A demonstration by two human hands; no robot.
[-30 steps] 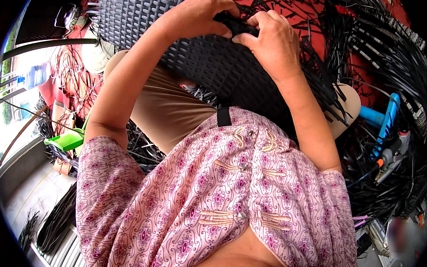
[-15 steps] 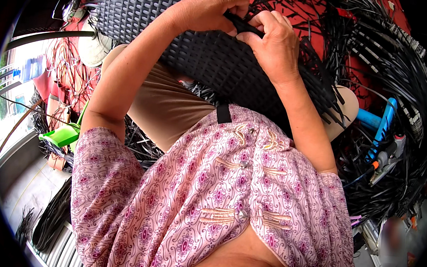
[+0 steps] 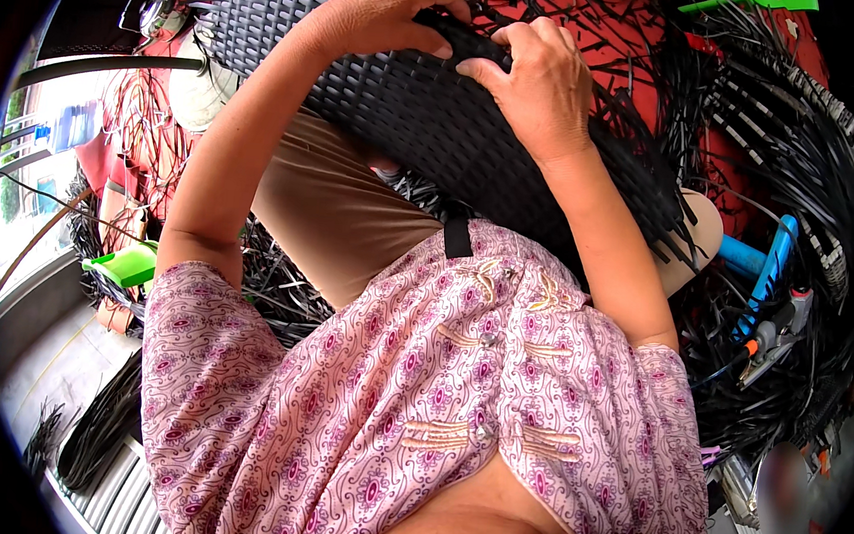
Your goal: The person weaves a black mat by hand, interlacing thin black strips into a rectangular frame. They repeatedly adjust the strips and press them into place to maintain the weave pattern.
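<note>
A long, dark grey woven panel of flat plastic strips point(image 3: 400, 99) lies slanted across my lap, with loose strip ends at both ends. My left hand point(image 3: 386, 18) is curled over the panel's far edge, its thumb on the near face and its fingertips partly hidden. Close by on the right, my right hand point(image 3: 542, 85) clasps the same edge, with its thumb pointing toward the left thumb and its fingers bent over the top. A short stretch of dark rim shows between the two hands.
Loose black strips point(image 3: 803, 327) are heaped along the right, near a blue tool point(image 3: 774, 264) and a cutter with an orange part point(image 3: 764, 344). A red surface point(image 3: 606, 30) strewn with strips lies beyond the panel. A green dustpan-like scoop point(image 3: 126, 263) sits at left.
Both hands have drawn slightly down and back at the rim. The dark strip pinched between them earlier no longer stands out. My view has shifted a little; more of a green object shows at top right.
</note>
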